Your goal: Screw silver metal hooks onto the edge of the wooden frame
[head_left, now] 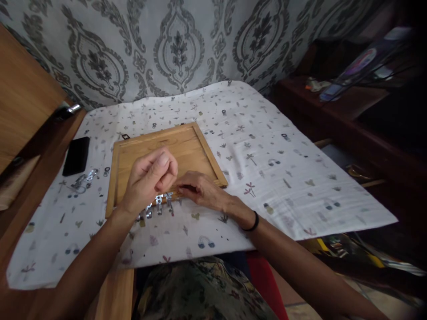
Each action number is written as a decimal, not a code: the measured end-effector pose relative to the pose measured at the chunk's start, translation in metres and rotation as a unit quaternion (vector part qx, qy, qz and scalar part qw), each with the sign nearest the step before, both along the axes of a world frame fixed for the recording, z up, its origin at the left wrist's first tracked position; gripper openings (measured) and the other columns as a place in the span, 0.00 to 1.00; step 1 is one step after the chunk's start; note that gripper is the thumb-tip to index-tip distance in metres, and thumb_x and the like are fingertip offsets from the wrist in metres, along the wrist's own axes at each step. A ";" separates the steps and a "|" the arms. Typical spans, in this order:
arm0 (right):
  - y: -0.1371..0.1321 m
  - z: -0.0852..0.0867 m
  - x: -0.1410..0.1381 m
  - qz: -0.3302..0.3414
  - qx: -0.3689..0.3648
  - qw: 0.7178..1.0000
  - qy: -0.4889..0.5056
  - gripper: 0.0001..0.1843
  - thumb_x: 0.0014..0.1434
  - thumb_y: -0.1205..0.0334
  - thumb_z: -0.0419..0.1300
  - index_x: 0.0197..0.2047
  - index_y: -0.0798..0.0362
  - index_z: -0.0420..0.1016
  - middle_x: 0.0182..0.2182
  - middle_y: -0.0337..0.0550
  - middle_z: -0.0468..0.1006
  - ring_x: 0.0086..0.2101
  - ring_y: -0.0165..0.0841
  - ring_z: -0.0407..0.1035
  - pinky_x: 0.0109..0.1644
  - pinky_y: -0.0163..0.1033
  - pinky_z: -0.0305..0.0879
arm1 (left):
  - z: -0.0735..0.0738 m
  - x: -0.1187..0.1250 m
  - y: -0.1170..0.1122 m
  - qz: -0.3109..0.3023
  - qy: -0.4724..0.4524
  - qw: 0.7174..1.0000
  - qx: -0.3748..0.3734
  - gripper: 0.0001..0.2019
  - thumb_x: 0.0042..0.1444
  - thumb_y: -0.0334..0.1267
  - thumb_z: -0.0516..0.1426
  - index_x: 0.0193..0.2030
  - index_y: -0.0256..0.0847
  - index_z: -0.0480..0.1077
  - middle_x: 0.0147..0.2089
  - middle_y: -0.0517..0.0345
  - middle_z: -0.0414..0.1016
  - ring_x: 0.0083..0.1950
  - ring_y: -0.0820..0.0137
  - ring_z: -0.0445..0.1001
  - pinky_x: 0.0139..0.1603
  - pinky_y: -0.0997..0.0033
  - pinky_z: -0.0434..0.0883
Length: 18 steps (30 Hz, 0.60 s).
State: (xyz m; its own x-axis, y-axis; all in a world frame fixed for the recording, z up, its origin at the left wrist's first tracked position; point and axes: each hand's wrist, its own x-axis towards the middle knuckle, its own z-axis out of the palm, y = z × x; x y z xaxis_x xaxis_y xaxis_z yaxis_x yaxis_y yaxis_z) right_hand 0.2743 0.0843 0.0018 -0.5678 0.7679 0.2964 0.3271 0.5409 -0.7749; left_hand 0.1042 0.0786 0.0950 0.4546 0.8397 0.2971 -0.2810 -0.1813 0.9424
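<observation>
A shallow wooden tray or framed board [182, 149] lies on the cloth. Above its near left part my left hand [150, 175] is closed in a fist, thumb on top; whatever it holds is hidden. At the near edge my right hand [202, 189] has its fingers bent and pressed together by the frame, and what they pinch cannot be made out. Several shiny metal fittings [159, 205] sit in a row along that edge, between the two hands. More loose metal fittings [85, 180] lie left of the board.
A white printed cloth [283, 195] covers the table. A black phone-like slab [76, 155] lies at the left. Small dark specks, perhaps screws, dot the cloth near the front edge. A clear bottle [363, 64] stands on dark furniture [290, 95] at the right. Wooden furniture [26, 98] borders the left.
</observation>
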 end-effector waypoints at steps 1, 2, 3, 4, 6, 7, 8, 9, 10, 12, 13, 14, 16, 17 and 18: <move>0.000 0.000 0.000 0.003 0.011 1.000 0.001 0.10 0.66 0.71 0.60 0.47 0.53 0.81 0.39 0.44 0.84 0.40 0.34 0.73 0.47 0.40 0.67 | -0.001 0.000 -0.002 0.022 -0.008 1.000 0.006 0.17 0.67 0.48 0.58 0.30 0.39 0.68 0.17 0.71 0.45 0.16 0.81 0.41 0.18 0.78 0.46; -0.001 0.001 0.000 0.009 0.023 1.000 0.003 0.09 0.67 0.70 0.60 0.45 0.53 0.81 0.38 0.44 0.84 0.40 0.34 0.73 0.47 0.41 0.67 | -0.002 0.001 -0.004 0.043 -0.018 0.999 0.013 0.17 0.66 0.48 0.58 0.29 0.39 0.68 0.17 0.71 0.46 0.16 0.81 0.41 0.18 0.78 0.46; -0.001 0.001 0.000 0.016 0.037 0.999 0.005 0.08 0.67 0.70 0.60 0.44 0.53 0.81 0.38 0.44 0.84 0.40 0.34 0.73 0.48 0.41 0.67 | -0.003 0.001 -0.006 0.064 -0.027 0.997 0.021 0.18 0.66 0.48 0.59 0.29 0.40 0.68 0.17 0.70 0.46 0.16 0.81 0.42 0.17 0.77 0.46; -0.002 0.001 0.000 0.025 0.051 0.998 0.008 0.08 0.68 0.70 0.59 0.44 0.54 0.81 0.37 0.44 0.84 0.39 0.34 0.73 0.48 0.41 0.67 | -0.003 0.002 -0.008 0.084 -0.033 0.996 0.028 0.18 0.66 0.48 0.59 0.28 0.40 0.68 0.17 0.70 0.46 0.16 0.80 0.42 0.17 0.77 0.46; -0.003 0.000 0.000 0.039 0.079 0.996 0.016 0.09 0.68 0.70 0.58 0.44 0.55 0.81 0.37 0.45 0.83 0.38 0.35 0.72 0.48 0.41 0.67 | -0.003 0.003 -0.010 0.112 -0.033 0.993 0.029 0.18 0.66 0.49 0.59 0.28 0.40 0.69 0.16 0.69 0.47 0.16 0.80 0.43 0.17 0.77 0.47; -0.003 0.000 0.000 0.044 0.091 0.995 0.018 0.09 0.69 0.70 0.58 0.44 0.55 0.81 0.37 0.45 0.83 0.38 0.35 0.72 0.48 0.42 0.67 | -0.001 0.003 -0.010 0.117 -0.027 0.992 0.023 0.18 0.66 0.49 0.59 0.28 0.40 0.69 0.16 0.69 0.47 0.16 0.80 0.43 0.16 0.76 0.47; -0.004 0.000 0.001 0.047 0.102 0.994 0.016 0.10 0.69 0.70 0.58 0.45 0.55 0.81 0.37 0.46 0.83 0.38 0.35 0.72 0.48 0.42 0.67 | 0.001 0.003 -0.008 0.118 -0.021 0.993 0.015 0.18 0.65 0.49 0.59 0.27 0.40 0.69 0.16 0.69 0.47 0.16 0.80 0.43 0.16 0.76 0.47; -0.004 0.001 0.001 0.050 0.110 0.993 0.013 0.10 0.69 0.70 0.57 0.46 0.55 0.81 0.37 0.46 0.83 0.38 0.35 0.72 0.48 0.42 0.67 | 0.005 0.004 -0.005 0.116 -0.018 0.993 0.006 0.18 0.65 0.48 0.60 0.27 0.40 0.69 0.16 0.69 0.47 0.16 0.80 0.43 0.16 0.76 0.47; -0.005 0.001 0.001 0.052 0.117 0.992 0.008 0.11 0.69 0.70 0.57 0.46 0.55 0.81 0.37 0.47 0.83 0.39 0.36 0.72 0.48 0.43 0.67 | 0.009 0.004 -0.001 0.113 -0.020 0.993 -0.001 0.18 0.64 0.48 0.61 0.27 0.40 0.69 0.16 0.70 0.46 0.16 0.80 0.42 0.16 0.76 0.46; -0.006 0.003 0.002 0.060 0.125 0.990 -0.005 0.12 0.68 0.70 0.56 0.48 0.54 0.81 0.38 0.47 0.82 0.41 0.37 0.71 0.48 0.43 0.67 | 0.019 0.003 0.007 0.109 -0.035 0.993 -0.001 0.18 0.63 0.48 0.62 0.27 0.40 0.69 0.16 0.71 0.44 0.15 0.81 0.40 0.16 0.76 0.45; -0.006 0.004 0.002 0.066 0.128 0.989 -0.012 0.12 0.68 0.71 0.56 0.48 0.54 0.81 0.39 0.48 0.82 0.41 0.37 0.71 0.49 0.44 0.68 | 0.024 0.003 0.011 0.110 -0.045 0.993 0.005 0.18 0.63 0.48 0.62 0.26 0.40 0.69 0.16 0.71 0.43 0.15 0.81 0.39 0.16 0.76 0.44; -0.007 0.005 0.002 0.073 0.133 0.988 -0.021 0.13 0.68 0.71 0.56 0.49 0.54 0.81 0.39 0.48 0.81 0.41 0.38 0.71 0.49 0.44 0.68 | 0.029 0.002 0.014 0.111 -0.050 0.992 0.015 0.18 0.63 0.48 0.62 0.26 0.40 0.69 0.16 0.71 0.42 0.15 0.81 0.39 0.15 0.76 0.44; -0.009 0.005 0.003 0.087 0.153 0.983 -0.061 0.15 0.67 0.72 0.56 0.50 0.53 0.81 0.41 0.48 0.80 0.43 0.38 0.69 0.50 0.45 0.67 | 0.035 -0.002 0.016 0.122 -0.041 0.991 0.044 0.18 0.63 0.47 0.62 0.26 0.40 0.69 0.16 0.71 0.43 0.15 0.81 0.40 0.15 0.75 0.44; -0.010 0.004 0.003 0.089 0.170 0.977 -0.089 0.15 0.66 0.72 0.57 0.51 0.53 0.81 0.42 0.49 0.79 0.44 0.39 0.68 0.51 0.46 0.67 | 0.036 -0.006 0.015 0.134 -0.025 0.989 0.062 0.18 0.64 0.47 0.61 0.26 0.40 0.69 0.16 0.70 0.45 0.15 0.80 0.41 0.15 0.75 0.45; -0.012 0.003 0.003 0.088 0.190 0.970 -0.121 0.15 0.67 0.71 0.57 0.52 0.52 0.80 0.43 0.50 0.79 0.44 0.40 0.68 0.51 0.46 0.67 | 0.035 -0.011 0.012 0.155 0.003 0.984 0.084 0.18 0.64 0.48 0.60 0.27 0.41 0.69 0.16 0.69 0.47 0.15 0.80 0.44 0.15 0.75 0.46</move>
